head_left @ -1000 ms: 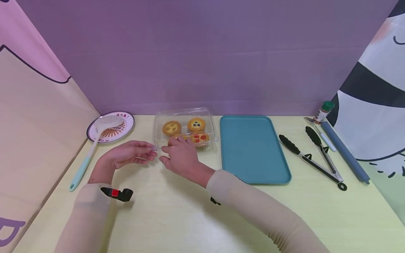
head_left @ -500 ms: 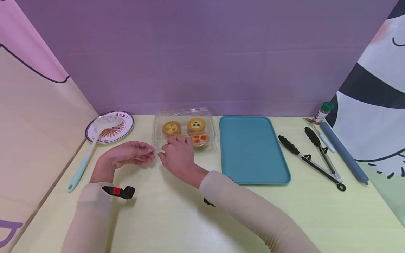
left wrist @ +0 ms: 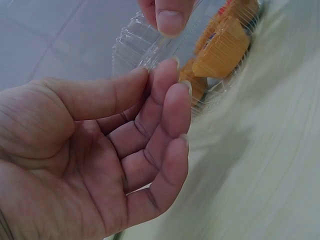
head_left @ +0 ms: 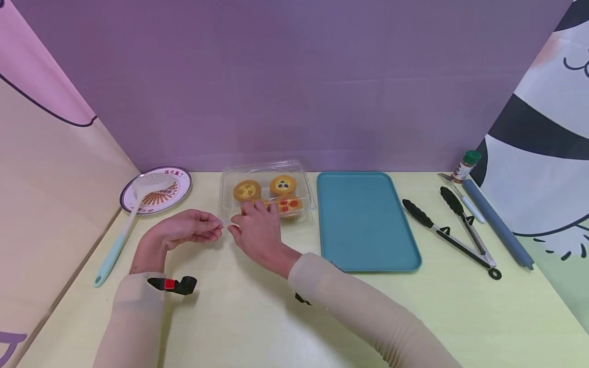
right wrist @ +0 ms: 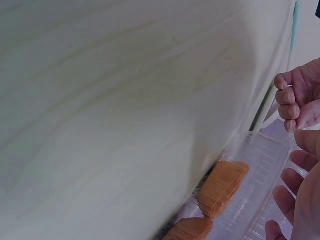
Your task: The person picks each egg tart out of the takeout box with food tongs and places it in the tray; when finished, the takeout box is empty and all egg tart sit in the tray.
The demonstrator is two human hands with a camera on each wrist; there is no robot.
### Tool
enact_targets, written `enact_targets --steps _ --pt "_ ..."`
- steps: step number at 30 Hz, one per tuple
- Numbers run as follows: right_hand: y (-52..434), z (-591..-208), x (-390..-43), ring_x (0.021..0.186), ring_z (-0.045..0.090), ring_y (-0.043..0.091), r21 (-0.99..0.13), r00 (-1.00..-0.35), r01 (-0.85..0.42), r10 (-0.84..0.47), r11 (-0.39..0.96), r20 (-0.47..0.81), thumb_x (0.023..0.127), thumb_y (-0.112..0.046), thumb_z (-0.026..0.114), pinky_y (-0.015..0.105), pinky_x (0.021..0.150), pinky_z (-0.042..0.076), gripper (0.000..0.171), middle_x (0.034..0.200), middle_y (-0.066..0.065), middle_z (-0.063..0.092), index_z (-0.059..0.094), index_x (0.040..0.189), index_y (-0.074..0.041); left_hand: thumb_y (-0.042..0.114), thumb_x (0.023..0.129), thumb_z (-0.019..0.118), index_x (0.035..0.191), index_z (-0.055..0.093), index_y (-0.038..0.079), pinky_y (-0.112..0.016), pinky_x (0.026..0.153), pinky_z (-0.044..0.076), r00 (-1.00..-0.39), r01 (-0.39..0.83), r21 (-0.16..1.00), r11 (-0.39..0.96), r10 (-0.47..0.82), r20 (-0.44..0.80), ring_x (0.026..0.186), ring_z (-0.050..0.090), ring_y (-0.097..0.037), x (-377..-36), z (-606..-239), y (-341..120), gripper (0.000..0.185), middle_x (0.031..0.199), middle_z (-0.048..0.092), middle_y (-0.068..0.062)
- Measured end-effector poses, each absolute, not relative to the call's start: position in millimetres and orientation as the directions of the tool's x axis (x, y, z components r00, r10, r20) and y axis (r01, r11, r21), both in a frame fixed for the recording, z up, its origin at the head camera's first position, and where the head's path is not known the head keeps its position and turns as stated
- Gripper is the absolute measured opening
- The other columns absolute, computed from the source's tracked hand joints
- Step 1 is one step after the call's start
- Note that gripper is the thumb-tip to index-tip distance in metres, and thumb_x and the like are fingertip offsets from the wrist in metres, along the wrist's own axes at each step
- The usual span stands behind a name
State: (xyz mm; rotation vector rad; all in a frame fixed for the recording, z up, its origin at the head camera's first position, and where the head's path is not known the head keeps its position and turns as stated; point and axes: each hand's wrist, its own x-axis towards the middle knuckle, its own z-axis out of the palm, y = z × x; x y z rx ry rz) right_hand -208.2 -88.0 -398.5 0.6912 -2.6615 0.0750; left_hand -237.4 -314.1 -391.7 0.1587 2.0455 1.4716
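Leaning in over the pale table [head_left: 230,332], a person works with both arms out, in light sleeves [head_left: 133,327]. The left hand [head_left: 188,227] has thumb and fingertips pinched together on a scrap of the clear plastic container [head_left: 259,167] at its near left corner; the right hand [head_left: 259,232], just beside it, is spread loosely over the near edge, thumb apart from the fingers — I cannot tell whether they press. Left of the left hand lies a slotted spoon [head_left: 122,235], its pale green handle toward the person. Well to the right of the right hand, tongs [head_left: 460,247] lie spread, black tips facing away, with a blue roll [head_left: 498,224] and a white-handled knife [head_left: 473,209] past them. Nearer that hand, just right of the container, sits a teal tray [head_left: 368,225]. Beyond the right fingers, inside the plastic, are small tarts [head_left: 247,190] — one partly hidden by that hand. Farther off than the left hand, a patterned plate [head_left: 177,197] bears the spoon's head; far right of both hands stands a green-capped bottle [head_left: 466,166]. Purple cloth [head_left: 294,87] hangs behind everything.
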Motion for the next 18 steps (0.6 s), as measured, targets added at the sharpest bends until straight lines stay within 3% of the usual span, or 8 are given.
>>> enact_targets --steps 9,18 --pt "-89.9 -403.1 -210.5 0.095 0.050 0.011 0.060 -0.777 -0.476 -0.451 0.878 0.438 0.099 -0.053 0.055 0.034 0.084 0.035 0.022 0.096 -0.016 0.057 0.075 0.102 -0.045 0.015 0.104 0.053 0.115 0.059 -0.012 -0.030 0.086 0.058 -0.820 -0.215 0.889 0.404 0.420 -0.389 0.088 0.069 -0.011 -238.9 -392.9 -313.0 0.030 0.096 0.072 -0.004" --pt "-90.8 -406.8 -214.4 0.098 0.051 0.010 0.076 -0.741 -0.478 -0.448 0.875 0.501 0.098 -0.053 0.057 0.034 0.085 0.035 0.021 0.095 -0.017 0.059 0.076 0.101 -0.045 0.013 0.103 0.053 0.113 0.059 -0.011 -0.029 0.084 0.058 -0.825 -0.182 0.888 0.423 0.425 -0.371 0.085 0.067 -0.010 -236.5 -390.2 -308.0 0.026 0.092 0.070 -0.001"
